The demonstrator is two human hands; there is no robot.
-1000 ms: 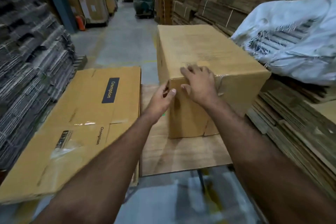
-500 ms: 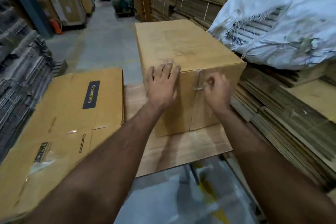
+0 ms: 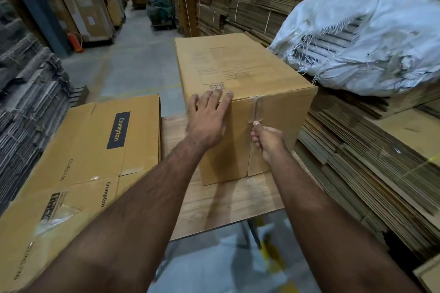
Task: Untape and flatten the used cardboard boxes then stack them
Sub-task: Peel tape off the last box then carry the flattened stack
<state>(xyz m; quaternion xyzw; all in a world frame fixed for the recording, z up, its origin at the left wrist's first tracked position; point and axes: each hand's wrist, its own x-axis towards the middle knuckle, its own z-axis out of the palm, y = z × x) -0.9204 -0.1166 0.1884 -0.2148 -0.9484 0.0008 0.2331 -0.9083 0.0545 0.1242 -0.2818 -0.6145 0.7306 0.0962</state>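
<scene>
I see the cardboard box [image 3: 240, 74] standing closed on the wooden table [image 3: 228, 204], just right of a flattened Crompton box [image 3: 95, 150]. My left hand [image 3: 207, 121] lies flat, fingers straight, over the box's near top edge. My right hand [image 3: 267, 141] pinches the clear tape [image 3: 256, 108] on the near face's centre seam.

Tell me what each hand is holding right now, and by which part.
The right hand pinches the loose end of the tape on the box's near face. The left hand holds nothing; it rests flat over the box's top edge.
</scene>
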